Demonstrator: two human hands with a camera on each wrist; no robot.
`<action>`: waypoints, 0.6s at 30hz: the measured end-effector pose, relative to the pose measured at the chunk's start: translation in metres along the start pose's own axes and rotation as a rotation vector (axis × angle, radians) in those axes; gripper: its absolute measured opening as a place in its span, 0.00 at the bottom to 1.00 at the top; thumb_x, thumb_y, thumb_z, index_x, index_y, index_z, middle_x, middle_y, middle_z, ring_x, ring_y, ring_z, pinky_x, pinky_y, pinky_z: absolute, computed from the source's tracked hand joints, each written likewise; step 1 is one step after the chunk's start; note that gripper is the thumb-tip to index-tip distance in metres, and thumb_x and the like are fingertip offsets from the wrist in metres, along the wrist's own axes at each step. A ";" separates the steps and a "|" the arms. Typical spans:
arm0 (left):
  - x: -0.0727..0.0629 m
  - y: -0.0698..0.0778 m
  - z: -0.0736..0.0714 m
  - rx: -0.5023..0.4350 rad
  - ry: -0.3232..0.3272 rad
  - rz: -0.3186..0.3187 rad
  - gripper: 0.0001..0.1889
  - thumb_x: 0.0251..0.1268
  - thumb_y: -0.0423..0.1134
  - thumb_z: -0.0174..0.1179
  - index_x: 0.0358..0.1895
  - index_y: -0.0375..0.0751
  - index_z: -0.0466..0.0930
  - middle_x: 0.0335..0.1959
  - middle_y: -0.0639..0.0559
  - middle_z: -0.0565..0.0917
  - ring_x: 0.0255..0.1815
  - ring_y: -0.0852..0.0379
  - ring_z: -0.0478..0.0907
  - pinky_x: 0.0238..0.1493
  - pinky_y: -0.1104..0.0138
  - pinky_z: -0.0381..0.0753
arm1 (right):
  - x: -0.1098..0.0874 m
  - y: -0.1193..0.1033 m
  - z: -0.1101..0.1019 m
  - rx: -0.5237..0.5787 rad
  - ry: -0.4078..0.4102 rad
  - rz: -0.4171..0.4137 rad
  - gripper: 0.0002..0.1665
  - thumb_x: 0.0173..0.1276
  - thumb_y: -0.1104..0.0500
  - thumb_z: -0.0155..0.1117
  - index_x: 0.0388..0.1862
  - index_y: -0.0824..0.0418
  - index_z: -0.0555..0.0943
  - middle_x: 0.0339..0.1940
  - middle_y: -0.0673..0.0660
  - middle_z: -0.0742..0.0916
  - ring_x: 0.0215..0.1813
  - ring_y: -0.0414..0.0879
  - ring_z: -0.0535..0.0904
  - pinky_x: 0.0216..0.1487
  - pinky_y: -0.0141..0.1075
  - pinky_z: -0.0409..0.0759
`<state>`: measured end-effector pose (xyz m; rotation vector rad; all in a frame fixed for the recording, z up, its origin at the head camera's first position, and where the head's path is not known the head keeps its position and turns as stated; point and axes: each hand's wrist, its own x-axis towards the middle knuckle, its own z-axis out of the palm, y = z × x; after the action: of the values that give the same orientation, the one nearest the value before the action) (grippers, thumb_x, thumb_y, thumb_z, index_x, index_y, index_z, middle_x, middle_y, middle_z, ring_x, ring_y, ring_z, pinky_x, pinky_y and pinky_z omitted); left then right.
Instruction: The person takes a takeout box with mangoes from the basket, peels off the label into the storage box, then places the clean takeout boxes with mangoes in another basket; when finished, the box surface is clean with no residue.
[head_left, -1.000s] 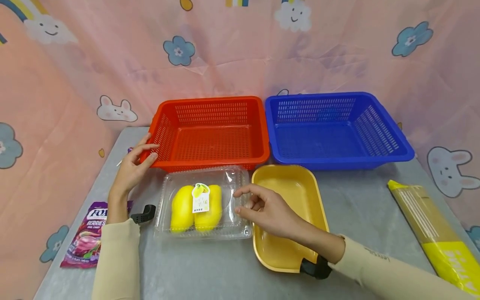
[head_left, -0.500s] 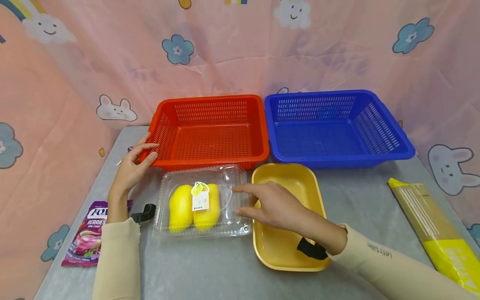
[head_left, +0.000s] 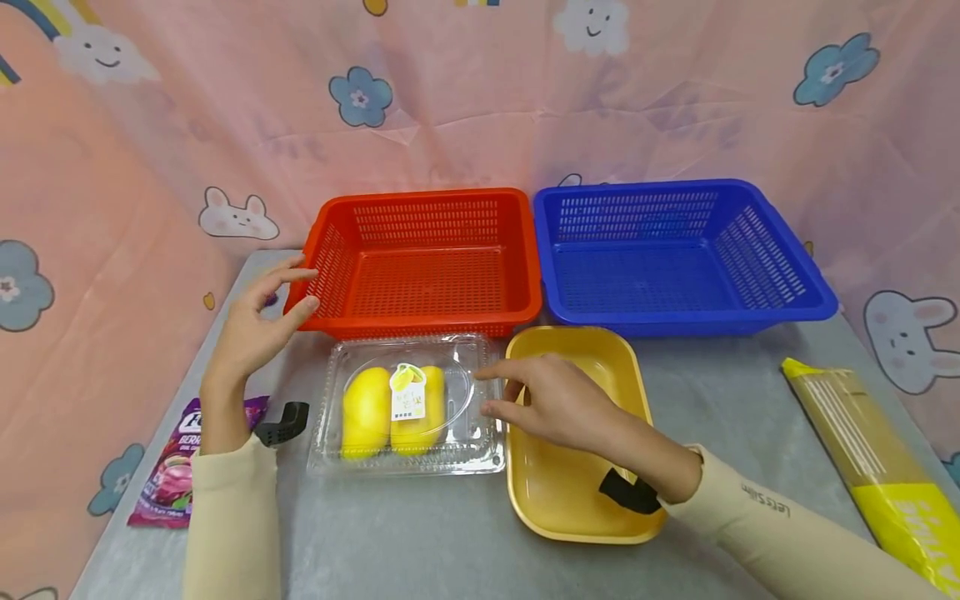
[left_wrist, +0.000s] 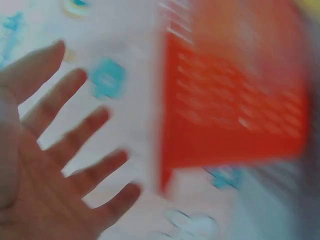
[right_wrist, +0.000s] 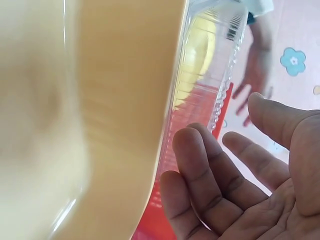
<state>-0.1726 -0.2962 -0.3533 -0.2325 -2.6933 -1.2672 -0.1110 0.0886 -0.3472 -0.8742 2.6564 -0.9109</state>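
Note:
In the head view my left hand (head_left: 251, 321) is raised beside the left rim of the red basket (head_left: 420, 325). Its fingers are spread and hold nothing; the left wrist view shows the palm (left_wrist: 50, 175) apart from the basket, which is blurred. A clear plastic clamshell box (head_left: 465, 433) lies in front of that basket, with two yellow mangoes (head_left: 366, 412) and a white label (head_left: 408, 396) showing. My right hand (head_left: 558, 400) hovers over the yellow tray (head_left: 577, 525), thumb and index fingertips at the box's right edge. Its fingers are loosely bent around nothing.
A blue basket (head_left: 682, 317) stands right of the red one. A purple candy bag (head_left: 172, 483) lies at the left, partly behind the left forearm. Near the right table edge is a long yellow and tan packet (head_left: 862, 450). A pink patterned cloth (head_left: 480, 150) hangs behind.
My left hand has come off the red basket's rim and opened wider. My right hand's index finger has straightened, while the hand stays by the box's right edge.

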 end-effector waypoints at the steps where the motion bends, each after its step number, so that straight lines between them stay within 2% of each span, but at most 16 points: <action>1: -0.003 0.008 -0.002 0.004 -0.022 0.020 0.21 0.70 0.44 0.64 0.64 0.49 0.80 0.73 0.55 0.74 0.73 0.54 0.67 0.72 0.52 0.68 | 0.000 0.000 -0.001 0.003 0.004 -0.004 0.24 0.68 0.50 0.72 0.61 0.54 0.85 0.28 0.45 0.87 0.26 0.37 0.78 0.28 0.28 0.77; 3: -0.008 0.023 -0.004 0.022 -0.102 0.067 0.19 0.70 0.42 0.65 0.63 0.53 0.82 0.65 0.56 0.80 0.64 0.58 0.73 0.65 0.61 0.73 | 0.000 0.002 -0.002 0.012 0.013 -0.015 0.23 0.68 0.51 0.72 0.61 0.54 0.85 0.30 0.46 0.88 0.27 0.37 0.78 0.29 0.28 0.78; 5: -0.013 0.035 -0.005 0.043 -0.236 0.096 0.18 0.70 0.42 0.66 0.61 0.56 0.82 0.59 0.58 0.83 0.58 0.60 0.77 0.59 0.67 0.77 | 0.000 0.003 -0.003 0.025 0.019 -0.016 0.23 0.68 0.51 0.72 0.60 0.54 0.85 0.31 0.46 0.88 0.27 0.38 0.79 0.29 0.28 0.79; 8: -0.015 0.043 -0.002 0.063 -0.445 0.131 0.18 0.70 0.43 0.66 0.62 0.56 0.82 0.60 0.58 0.84 0.58 0.56 0.80 0.59 0.62 0.82 | -0.001 0.004 -0.005 0.042 0.023 -0.015 0.22 0.68 0.52 0.72 0.60 0.53 0.85 0.32 0.46 0.88 0.27 0.39 0.79 0.29 0.29 0.80; 10: -0.014 0.043 0.002 0.071 -0.540 0.136 0.20 0.69 0.44 0.66 0.63 0.54 0.82 0.63 0.57 0.83 0.62 0.54 0.80 0.61 0.55 0.83 | 0.000 0.005 -0.005 0.052 0.025 -0.022 0.22 0.68 0.52 0.72 0.59 0.54 0.85 0.32 0.46 0.88 0.27 0.39 0.79 0.29 0.29 0.80; 13: -0.014 0.040 0.005 0.076 -0.599 0.143 0.22 0.67 0.41 0.68 0.64 0.52 0.81 0.68 0.54 0.80 0.68 0.51 0.76 0.63 0.47 0.81 | 0.000 0.006 -0.005 0.063 0.026 -0.043 0.21 0.68 0.52 0.72 0.59 0.54 0.85 0.31 0.46 0.87 0.27 0.38 0.78 0.29 0.29 0.80; 18: -0.014 0.034 0.007 0.065 -0.667 0.150 0.26 0.64 0.37 0.70 0.67 0.53 0.80 0.72 0.53 0.77 0.73 0.51 0.73 0.66 0.45 0.78 | 0.002 0.006 -0.006 0.081 0.013 -0.056 0.20 0.69 0.53 0.71 0.59 0.55 0.85 0.31 0.46 0.87 0.28 0.38 0.78 0.31 0.29 0.80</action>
<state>-0.1525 -0.2707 -0.3350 -0.9858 -3.1518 -1.2130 -0.1181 0.0940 -0.3466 -0.9316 2.5976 -1.0320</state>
